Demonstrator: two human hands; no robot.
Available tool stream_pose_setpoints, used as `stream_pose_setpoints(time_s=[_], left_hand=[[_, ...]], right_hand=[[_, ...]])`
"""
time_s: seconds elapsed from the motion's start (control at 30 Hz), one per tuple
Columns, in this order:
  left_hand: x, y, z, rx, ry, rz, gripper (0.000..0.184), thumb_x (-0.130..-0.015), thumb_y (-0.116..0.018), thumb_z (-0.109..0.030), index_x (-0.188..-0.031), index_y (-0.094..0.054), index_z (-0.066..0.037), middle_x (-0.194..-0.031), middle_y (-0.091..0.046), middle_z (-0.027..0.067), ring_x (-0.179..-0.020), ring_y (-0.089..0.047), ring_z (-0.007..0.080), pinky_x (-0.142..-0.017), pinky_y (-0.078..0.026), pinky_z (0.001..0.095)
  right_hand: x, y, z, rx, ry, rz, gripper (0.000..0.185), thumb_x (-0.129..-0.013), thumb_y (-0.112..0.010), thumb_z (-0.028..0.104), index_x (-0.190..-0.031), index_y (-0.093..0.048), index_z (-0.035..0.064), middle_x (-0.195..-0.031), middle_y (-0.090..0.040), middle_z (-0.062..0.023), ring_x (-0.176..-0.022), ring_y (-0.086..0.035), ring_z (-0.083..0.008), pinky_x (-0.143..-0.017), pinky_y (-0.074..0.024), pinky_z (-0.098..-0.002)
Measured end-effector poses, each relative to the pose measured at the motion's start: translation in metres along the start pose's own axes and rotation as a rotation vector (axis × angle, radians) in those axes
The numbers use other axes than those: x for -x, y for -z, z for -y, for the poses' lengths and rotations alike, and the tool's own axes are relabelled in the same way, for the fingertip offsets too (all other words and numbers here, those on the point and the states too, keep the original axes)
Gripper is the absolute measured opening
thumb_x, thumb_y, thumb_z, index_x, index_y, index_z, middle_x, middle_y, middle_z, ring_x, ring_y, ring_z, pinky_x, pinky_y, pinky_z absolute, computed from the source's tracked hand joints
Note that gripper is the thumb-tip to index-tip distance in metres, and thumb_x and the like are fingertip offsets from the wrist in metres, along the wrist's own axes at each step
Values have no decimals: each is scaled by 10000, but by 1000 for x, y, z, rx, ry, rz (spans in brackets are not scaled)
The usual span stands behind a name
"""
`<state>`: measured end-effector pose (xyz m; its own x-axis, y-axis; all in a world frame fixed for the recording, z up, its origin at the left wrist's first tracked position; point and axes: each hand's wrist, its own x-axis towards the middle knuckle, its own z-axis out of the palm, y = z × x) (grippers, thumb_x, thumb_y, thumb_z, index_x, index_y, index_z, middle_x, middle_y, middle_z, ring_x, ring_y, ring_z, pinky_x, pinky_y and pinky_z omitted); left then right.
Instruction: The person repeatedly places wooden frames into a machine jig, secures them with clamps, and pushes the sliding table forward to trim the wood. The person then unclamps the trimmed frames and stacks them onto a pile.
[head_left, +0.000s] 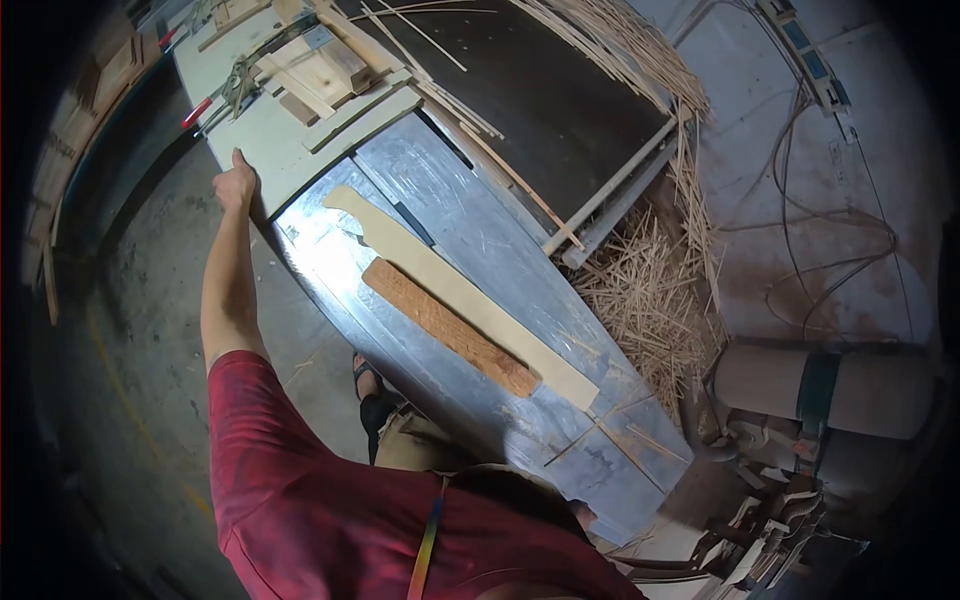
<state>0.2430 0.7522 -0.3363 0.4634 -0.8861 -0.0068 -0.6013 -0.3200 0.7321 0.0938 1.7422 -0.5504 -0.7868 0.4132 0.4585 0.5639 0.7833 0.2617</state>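
Observation:
My left hand (237,183) grips the near edge of a pale board (285,165), thumb on top and fingers curled beneath. My right hand (582,513) shows only as a small part beside the lower edge of the metal table (460,200); its fingers are hidden. On the table lies a long cream template (455,295) with a curved, notched end. Alongside it rests a rough brown wood piece (450,325). A dark slot (414,223) in the metal is partly covered by the template. Wood blocks (320,70) and a toggle clamp (240,85) sit on the pale board.
Thin wood strips (600,50) lie across a dark panel (520,90), and a heap of offcuts (645,300) fills the floor beyond the table. Cables (790,200) trail at the right. A large cylinder (770,385) stands near scrap wood (770,540).

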Motion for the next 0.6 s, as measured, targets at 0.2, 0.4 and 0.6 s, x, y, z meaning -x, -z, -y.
stream_pose_setpoints(time_s=[0.2,0.4,0.6], left_hand=[[2,-2,-4,3,11,56,1023,-910,-559,-676,-1389,-373,209,-1410,-515,353,-1335,-514,439,-1128,-403,447],[-8,-12,1,-15,30,93,965,-919,-568,-654,-1355,-430,196,-1385,-539,350,-1306,-539,443,-1114,-417,451],[0,6,-16,-37,92,187,937,-918,-578,-644,-1352,-445,176,-1355,-563,352,-1276,-563,451,-1098,-433,467]], right_hand=[[-10,19,-17,107,-156,137,239,-933,-589,216,-983,-596,-18,-748,-655,-109,-681,-674,-293,-588,-532,-386],[-31,126,-29,18,-94,597,372,-950,-548,313,-1170,-574,13,-1002,-731,-162,-919,-736,-306,-743,-585,-381],[-42,119,-79,-179,-369,481,341,-975,-505,288,-1119,-560,-16,-963,-725,-164,-900,-723,-388,-744,-598,-464]])
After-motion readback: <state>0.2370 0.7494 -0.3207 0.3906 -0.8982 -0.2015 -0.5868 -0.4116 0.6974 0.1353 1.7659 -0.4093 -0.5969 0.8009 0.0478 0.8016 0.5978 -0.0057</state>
